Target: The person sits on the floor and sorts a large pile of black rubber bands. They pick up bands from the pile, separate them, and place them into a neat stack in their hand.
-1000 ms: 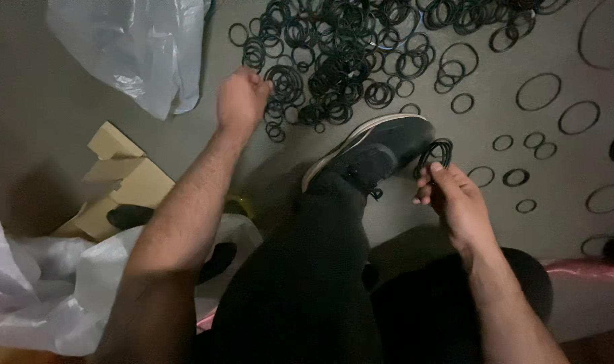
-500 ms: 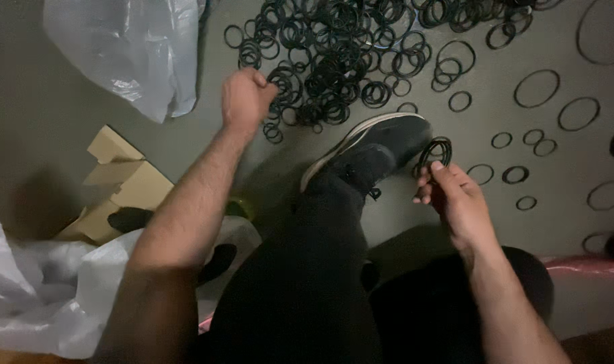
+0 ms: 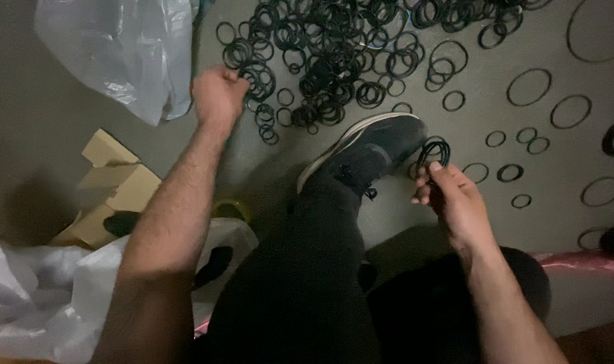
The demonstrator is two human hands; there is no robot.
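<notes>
The person sits on a grey floor (image 3: 84, 141), one leg stretched forward, a dark sneaker with a white sole (image 3: 371, 152) pointing at a large pile of black rubber rings (image 3: 327, 61).

Left hand (image 3: 216, 94): closed into a fist at the near left edge of the pile, knuckles up. It seems to be closed on rings from that edge, but the fingers hide whatever is inside; contents cannot be told.

Right hand (image 3: 455, 199): beside the toe of the sneaker, thumb and fingers pinching a small bundle of thin black rings (image 3: 434, 154) held upright, just clear of the floor.

Single black rings of several diameters (image 3: 529, 87) lie apart from one another on the floor to the right of the pile, spaced out rather than heaped.

Other items: a clear plastic bag (image 3: 118, 54) at upper left, a folded brown cardboard piece (image 3: 111, 182) at left, crumpled white plastic sheet (image 3: 44, 303) at lower left, a pink strip (image 3: 576, 259) at the right edge.

Judgement on step: picking rings out of the heap and collecting like sizes, with the gathered set in the right hand. The left looks mid-pick at the pile edge.

Judgement on next move: the tangled rings overlap, so a pick would call for freeing one ring without dragging its neighbours, then passing it across the leg to the bundle.
</notes>
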